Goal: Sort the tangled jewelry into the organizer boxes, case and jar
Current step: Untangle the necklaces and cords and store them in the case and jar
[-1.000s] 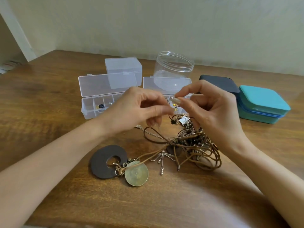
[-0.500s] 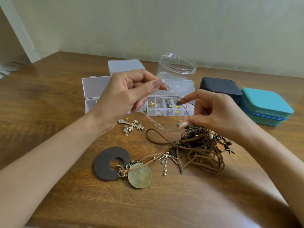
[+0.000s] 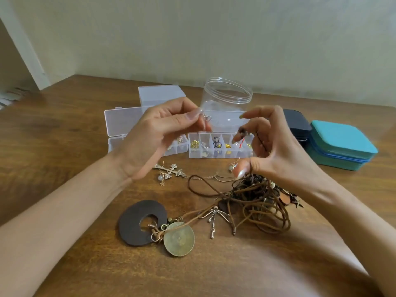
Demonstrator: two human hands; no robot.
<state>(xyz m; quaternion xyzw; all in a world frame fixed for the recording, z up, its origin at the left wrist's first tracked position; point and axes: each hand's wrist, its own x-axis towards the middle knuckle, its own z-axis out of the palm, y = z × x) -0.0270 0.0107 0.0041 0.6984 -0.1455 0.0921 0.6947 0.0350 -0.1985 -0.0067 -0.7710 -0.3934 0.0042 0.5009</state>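
A second ago our two hands were pinched together on one small piece just above the tangle (image 3: 259, 202). Now we have drawn them apart and lifted them, so that they hang over the open organizer box (image 3: 220, 154) and in front of the jar (image 3: 227, 97). Our left hand (image 3: 158, 136) pinches a small silvery piece (image 3: 206, 119) between thumb and forefinger, with the other fingers curled under. Our right hand (image 3: 278, 153) holds a small dark bit (image 3: 243, 131) at its curled fingertips, and a thin dark cord runs down across the palm. Its lowest fingertip is just over the top of the tangle. Half a second ago a fine strand ran between the two pinches; now we cannot tell whether anything joins them, since the gap is blurred against the clear plastic.

With the left hand raised, the cross pendant (image 3: 172, 171) lies uncovered on the counter (image 3: 64, 146), apart from the heap. The tangle itself has not shifted: its brown cords, the dark ring (image 3: 132, 224) and the brass disc (image 3: 179, 240) lie as they did.

We judge that one small item is coming free of the knot. If so, it belongs in a compartment of the box just below, with the other small charms. Most of the sorting is yet to do; the teal case (image 3: 342, 144) and the dark case (image 3: 296, 123) are shut
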